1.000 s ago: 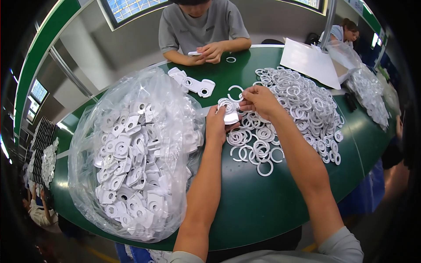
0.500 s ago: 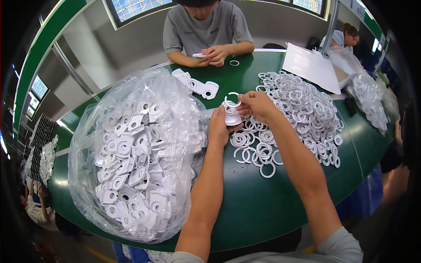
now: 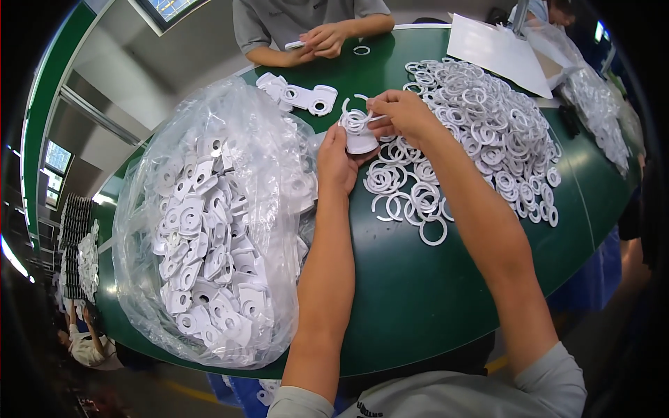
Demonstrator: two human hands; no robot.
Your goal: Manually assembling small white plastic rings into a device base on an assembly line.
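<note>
My left hand (image 3: 337, 161) is closed around a white plastic part (image 3: 361, 144) with a flared, rounded lower end. White rings (image 3: 355, 122) sit at the top of this part, partly covered by fingers; how many there are I cannot make out. My right hand (image 3: 404, 115) comes in from the right, thumb and fingers pinching a white open ring (image 3: 345, 106) just above the part. Beside my right hand spreads a large heap of white split rings (image 3: 481, 132). Left of my forearm, a clear plastic bag (image 3: 139, 230) holds many white plates with round holes (image 3: 191, 216).
Across the green table (image 3: 418, 299), a person's hands (image 3: 324, 40) hold a small white piece. Near them lie a loose ring (image 3: 362, 50) and several joined white parts (image 3: 306, 97). A white sheet (image 3: 495, 52) and crumpled clear plastic (image 3: 592, 104) lie at the far right.
My view has tilted, so the table and heaps sit higher in the picture. Both hands stay together at the white part, with the right still pinching at its top.
</note>
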